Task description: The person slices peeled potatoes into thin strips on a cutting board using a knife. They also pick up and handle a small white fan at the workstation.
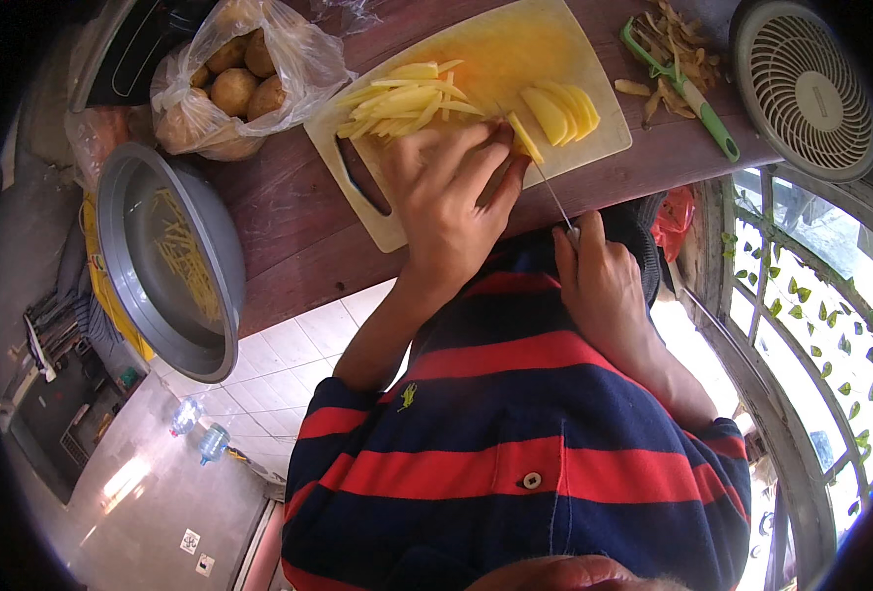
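Note:
A cutting board (480,66) lies on the wooden table. My left hand (455,185) rests over it, fingertips against a small stack of potato slices (525,138). My right hand (602,270) grips a kitchen knife (554,193) by its handle; the thin blade runs up along those slices, its far part partly hidden by my left fingers. Cut potato sticks (399,100) are heaped on the board's left part, beyond my left hand. To the right of the blade, several flat potato slices (560,113) lie overlapping.
At the left, a plastic bag (296,74) holds whole potatoes (234,91), near a grey basin (111,244) with potato sticks in water (185,258). A green-and-white peeler (702,111) lies by potato peelings (676,44). A round fan (813,96) is at the far right.

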`<state>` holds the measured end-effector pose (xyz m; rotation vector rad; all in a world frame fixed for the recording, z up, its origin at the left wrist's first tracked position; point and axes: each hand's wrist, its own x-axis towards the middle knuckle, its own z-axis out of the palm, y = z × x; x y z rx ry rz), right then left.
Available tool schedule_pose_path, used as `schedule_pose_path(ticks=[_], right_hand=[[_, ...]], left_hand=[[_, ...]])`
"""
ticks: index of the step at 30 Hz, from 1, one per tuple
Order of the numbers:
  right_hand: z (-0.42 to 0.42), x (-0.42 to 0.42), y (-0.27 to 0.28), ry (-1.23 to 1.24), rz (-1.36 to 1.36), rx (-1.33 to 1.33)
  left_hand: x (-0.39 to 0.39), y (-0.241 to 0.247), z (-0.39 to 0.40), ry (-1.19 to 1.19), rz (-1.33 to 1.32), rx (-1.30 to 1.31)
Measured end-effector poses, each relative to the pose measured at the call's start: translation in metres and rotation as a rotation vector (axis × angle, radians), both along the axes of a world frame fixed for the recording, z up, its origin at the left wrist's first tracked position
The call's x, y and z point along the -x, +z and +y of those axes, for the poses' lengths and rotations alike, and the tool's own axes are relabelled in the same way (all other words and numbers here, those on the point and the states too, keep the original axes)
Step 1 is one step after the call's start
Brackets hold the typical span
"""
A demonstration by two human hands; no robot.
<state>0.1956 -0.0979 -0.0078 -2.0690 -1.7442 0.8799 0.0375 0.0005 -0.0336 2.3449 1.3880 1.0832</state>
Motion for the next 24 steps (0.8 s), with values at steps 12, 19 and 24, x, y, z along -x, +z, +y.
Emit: schedule_pose_path(ticks=[12, 19, 24], right_hand=[[0.015, -0.003, -0.001, 0.007, -0.032, 0.069], [0.028, -0.025, 0.008, 0.136, 0.194, -0.090], [0.015, -0.019, 0.000, -0.013, 0.147, 0.023]], left_hand=[[-0.001, 0.005, 0.005, -0.020, 0.030, -0.004], [-0.004, 0.008, 0.005, 0.009, 0.070, -0.004], [-0.001, 0.006, 0.004, 0.002, 0.043, -0.015]])
